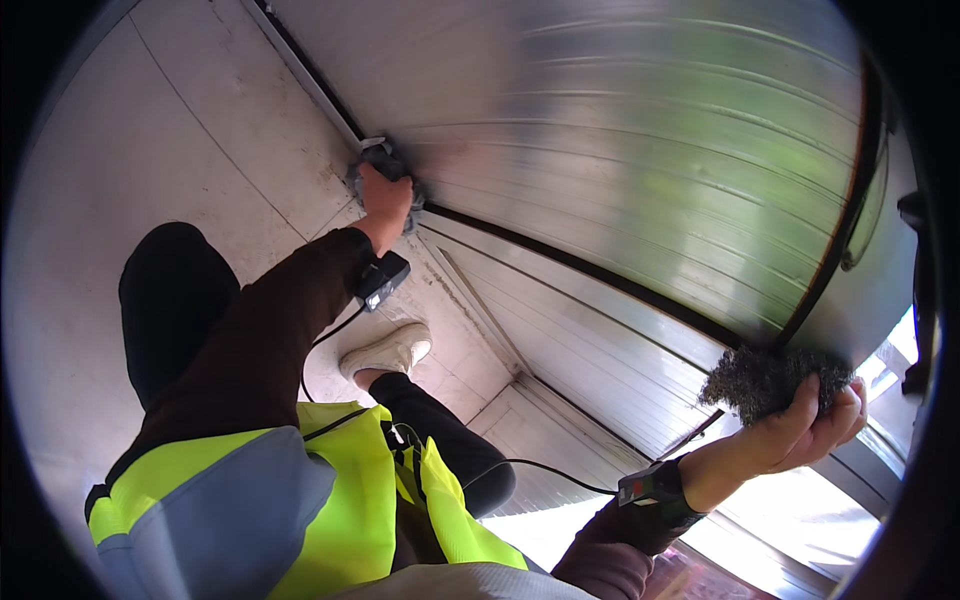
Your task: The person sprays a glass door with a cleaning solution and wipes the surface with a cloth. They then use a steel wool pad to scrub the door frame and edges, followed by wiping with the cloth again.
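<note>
My left hand [386, 196] grips a dark grey crumpled cloth [382, 159]. It presses the cloth into the corner where a shiny metal panel [637, 150] with ribs meets the pale panelled surface [225, 150]. My right hand [806, 424] holds a clump of dark steel-wool-like scouring mesh [757, 382] between thumb and fingers. The mesh is at the panel's lower right corner, by the end of a dark strip [585, 274]; whether it touches there I cannot tell. Both wrists wear a black strapped device with a cable.
A second ribbed panel [540, 322] lies below the dark strip. My white shoe [390, 351] and bent knees are close to the work. Black cables [555, 466] run from the wrists to my yellow vest [345, 480]. A looped handle-like piece [866, 217] hangs at the right.
</note>
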